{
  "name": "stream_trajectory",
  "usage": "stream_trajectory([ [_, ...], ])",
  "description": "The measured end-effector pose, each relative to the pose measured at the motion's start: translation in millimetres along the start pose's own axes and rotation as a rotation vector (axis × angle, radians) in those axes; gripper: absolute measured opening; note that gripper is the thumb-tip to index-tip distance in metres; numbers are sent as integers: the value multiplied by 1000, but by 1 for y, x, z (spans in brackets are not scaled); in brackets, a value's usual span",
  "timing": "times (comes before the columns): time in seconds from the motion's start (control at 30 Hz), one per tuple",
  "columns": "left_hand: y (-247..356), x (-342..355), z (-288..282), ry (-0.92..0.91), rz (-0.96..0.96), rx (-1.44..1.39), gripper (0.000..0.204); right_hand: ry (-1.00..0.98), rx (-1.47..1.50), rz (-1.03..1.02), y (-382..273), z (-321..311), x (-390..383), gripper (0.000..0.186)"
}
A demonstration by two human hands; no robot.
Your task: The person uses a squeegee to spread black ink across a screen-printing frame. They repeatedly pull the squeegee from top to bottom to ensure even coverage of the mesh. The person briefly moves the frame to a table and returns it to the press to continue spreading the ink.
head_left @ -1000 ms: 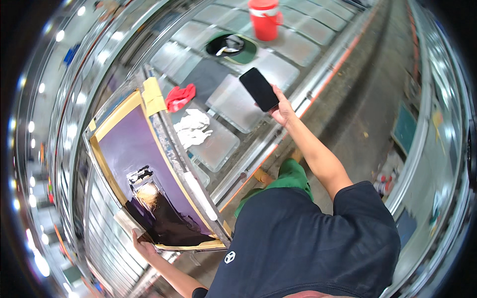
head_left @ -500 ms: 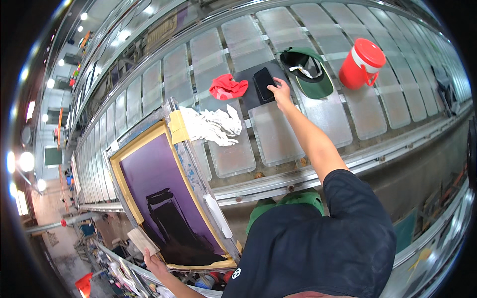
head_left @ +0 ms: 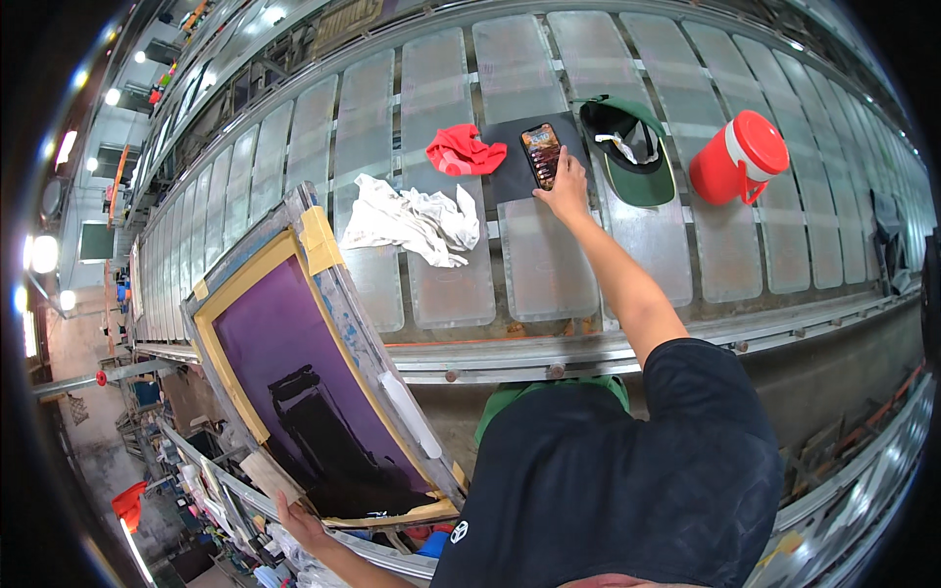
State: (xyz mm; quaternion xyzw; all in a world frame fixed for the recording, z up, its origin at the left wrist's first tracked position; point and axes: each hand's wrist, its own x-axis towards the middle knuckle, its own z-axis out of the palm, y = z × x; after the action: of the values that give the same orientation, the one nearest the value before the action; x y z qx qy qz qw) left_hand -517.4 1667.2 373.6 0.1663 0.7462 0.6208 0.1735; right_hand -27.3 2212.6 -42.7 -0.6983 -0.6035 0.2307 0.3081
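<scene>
Right hand (head_left: 567, 186): your thumb and fingers stand apart about the phone (head_left: 541, 155), on its four o'clock side; whether they pinch it cannot be told. Handling the phone over the dark mat (head_left: 505, 142) appears the step in hand; any next move with it would call for a sure hold on its edges. Your left hand (head_left: 301, 516), grip unclear, touches the block (head_left: 272, 478) at the frame's (head_left: 348, 299) seven o'clock corner. The phone's display, dark half a second ago, is now lit.

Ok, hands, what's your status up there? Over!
Left hand at wooden piece along framed purple panel's edge. Right hand on phone, screen lit. Red cloth and green cap either side, neither covering it. Over.
</scene>
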Motion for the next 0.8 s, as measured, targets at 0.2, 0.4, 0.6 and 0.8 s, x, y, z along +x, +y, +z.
stream_trajectory([
  [0.2,-5,73,12,-119,-14,-43,56,50,0,10,2,-2,-17,116],
  [0.4,-13,175,90,-346,-120,-65,52,87,51,-138,30,-35,-83,80],
  [0.6,-22,204,195,-581,-203,-43,44,75,241,-58,21,-129,-260,40],
  [0.8,-3,179,303,-765,-95,69,41,135,472,328,18,-181,-409,30],
])
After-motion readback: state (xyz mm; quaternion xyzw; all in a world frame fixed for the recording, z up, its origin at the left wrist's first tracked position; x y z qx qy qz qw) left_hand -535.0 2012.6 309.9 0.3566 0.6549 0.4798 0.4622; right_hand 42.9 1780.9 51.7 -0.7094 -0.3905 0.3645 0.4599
